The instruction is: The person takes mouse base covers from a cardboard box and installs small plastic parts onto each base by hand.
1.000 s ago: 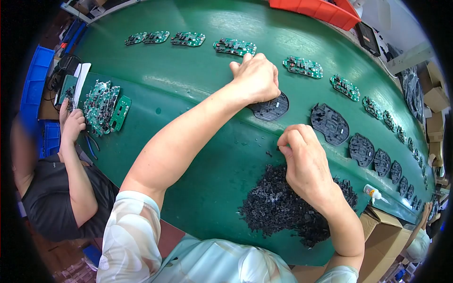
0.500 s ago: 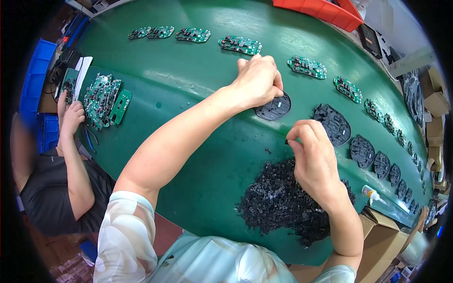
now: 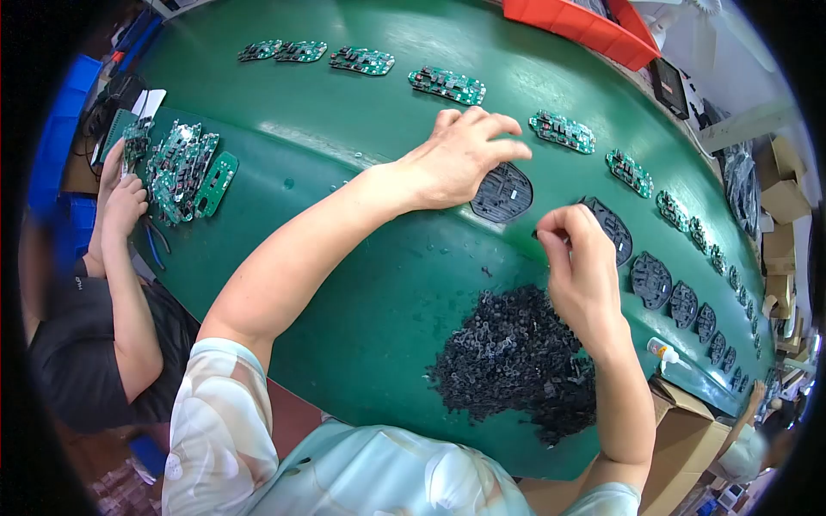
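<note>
My left hand (image 3: 465,159) is above the upper left edge of a rounded black plastic shell (image 3: 506,194), fingers spread with nothing visible in them. The shell lies flat on the green work surface (image 3: 361,284). To its right, my right hand (image 3: 587,275) is closed in a pinch, and a small black plastic part (image 3: 536,234) shows at the fingertips. Behind that hand, a second black shell (image 3: 613,228) is partly hidden. Below, close to my body, lies a heap of small black plastic parts (image 3: 508,361).
Green circuit boards (image 3: 446,86) form a curved row along the far side. More black shells (image 3: 651,279) line up at right, near a small white bottle (image 3: 662,350) and a cardboard box (image 3: 688,439). At left, a co-worker's hands (image 3: 125,202) handle a board beside piled boards (image 3: 179,172).
My left hand has opened from a pinch at the shell's upper edge and lifted slightly away. My right hand has shifted a little up and right, still pinching the small part.
</note>
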Tool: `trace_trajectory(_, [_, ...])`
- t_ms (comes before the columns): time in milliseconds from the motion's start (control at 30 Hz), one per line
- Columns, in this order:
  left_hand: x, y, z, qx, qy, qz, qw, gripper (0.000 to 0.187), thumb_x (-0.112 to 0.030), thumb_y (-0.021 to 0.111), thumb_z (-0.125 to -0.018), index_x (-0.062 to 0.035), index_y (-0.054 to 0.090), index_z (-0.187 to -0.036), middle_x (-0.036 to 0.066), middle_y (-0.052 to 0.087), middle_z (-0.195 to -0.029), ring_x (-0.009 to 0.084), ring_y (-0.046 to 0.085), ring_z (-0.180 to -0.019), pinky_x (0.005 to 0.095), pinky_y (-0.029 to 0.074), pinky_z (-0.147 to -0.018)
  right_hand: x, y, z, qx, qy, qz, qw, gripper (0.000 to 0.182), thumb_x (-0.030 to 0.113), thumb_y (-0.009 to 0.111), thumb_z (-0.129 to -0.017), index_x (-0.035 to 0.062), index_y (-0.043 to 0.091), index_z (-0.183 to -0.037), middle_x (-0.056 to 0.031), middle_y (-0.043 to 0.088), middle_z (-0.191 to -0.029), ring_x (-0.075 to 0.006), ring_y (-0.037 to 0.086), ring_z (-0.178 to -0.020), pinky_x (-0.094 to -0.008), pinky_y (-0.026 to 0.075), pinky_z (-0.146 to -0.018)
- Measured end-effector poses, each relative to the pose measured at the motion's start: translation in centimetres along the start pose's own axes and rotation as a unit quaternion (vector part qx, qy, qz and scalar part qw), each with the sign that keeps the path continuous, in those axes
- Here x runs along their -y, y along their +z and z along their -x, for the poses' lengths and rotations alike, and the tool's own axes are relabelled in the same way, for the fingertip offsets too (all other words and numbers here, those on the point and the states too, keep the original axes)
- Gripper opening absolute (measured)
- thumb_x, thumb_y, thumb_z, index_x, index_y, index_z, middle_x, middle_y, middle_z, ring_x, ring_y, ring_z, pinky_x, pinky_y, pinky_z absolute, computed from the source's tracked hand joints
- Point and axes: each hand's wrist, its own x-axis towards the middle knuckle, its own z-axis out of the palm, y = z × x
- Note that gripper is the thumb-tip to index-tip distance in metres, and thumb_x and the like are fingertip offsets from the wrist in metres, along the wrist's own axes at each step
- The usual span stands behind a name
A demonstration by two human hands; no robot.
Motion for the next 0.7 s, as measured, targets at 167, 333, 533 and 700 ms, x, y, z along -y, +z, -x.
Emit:
trace_trajectory(167, [-0.8, -2.5, 2.5, -0.060, -0.097, 0.055, 0.992, 0.033, -0.003, 0.062, -0.088, -0.0081, 0.063, -0.121, 0.012, 0.058, -0.127, 0.0290, 0.054, -0.120, 0.0414, 0.037, -0.104, -0.5, 1.7, -4.1, -0.068, -0.046, 0.061, 0.995, 0.007, -0.001, 0.063, -0.085, -0.0013, 0.064, -0.091, -0.0182, 0.059, -0.104, -0.0370, 0.056, -0.101, -0.0444, 0.045, -0.089])
trace_trajectory(333, [-2.1, -4.0, 5.9, -0.040, -0.127, 0.062, 0.989, 0.026, -0.007, 0.067, -0.087, -0.0054, 0.065, -0.113, 0.011, 0.060, -0.121, 0.0284, 0.055, -0.116, 0.0413, 0.038, -0.100, -1.3, 4.3, -7.7, -0.042, -0.024, 0.105, 0.993, 0.004, 0.002, 0.066, -0.081, -0.0018, 0.068, -0.082, -0.0180, 0.060, -0.110, -0.0354, 0.053, -0.110, -0.0451, 0.042, -0.093])
trace_trajectory(533, [-2.3, -3.8, 7.5, -0.051, -0.129, 0.066, 0.988, 0.028, -0.007, 0.069, -0.085, -0.0050, 0.065, -0.113, 0.010, 0.060, -0.120, 0.0280, 0.054, -0.116, 0.0423, 0.038, -0.100, -1.5, 4.8, -8.7, -0.032, 0.023, 0.128, 0.991, 0.019, 0.004, 0.074, -0.076, -0.0017, 0.066, -0.092, -0.0190, 0.061, -0.108, -0.0368, 0.055, -0.109, -0.0431, 0.045, -0.095])
trace_trajectory(700, [-2.7, -3.6, 7.4, -0.053, -0.125, 0.072, 0.988, 0.029, -0.007, 0.070, -0.084, -0.0044, 0.065, -0.112, 0.010, 0.060, -0.120, 0.0284, 0.054, -0.116, 0.0423, 0.038, -0.100, -1.2, 3.5, -9.6, 0.023, 0.128, 0.097, 0.987, 0.031, 0.010, 0.082, -0.072, -0.0019, 0.067, -0.097, -0.0201, 0.066, -0.104, -0.0344, 0.061, -0.106, -0.0417, 0.049, -0.093])
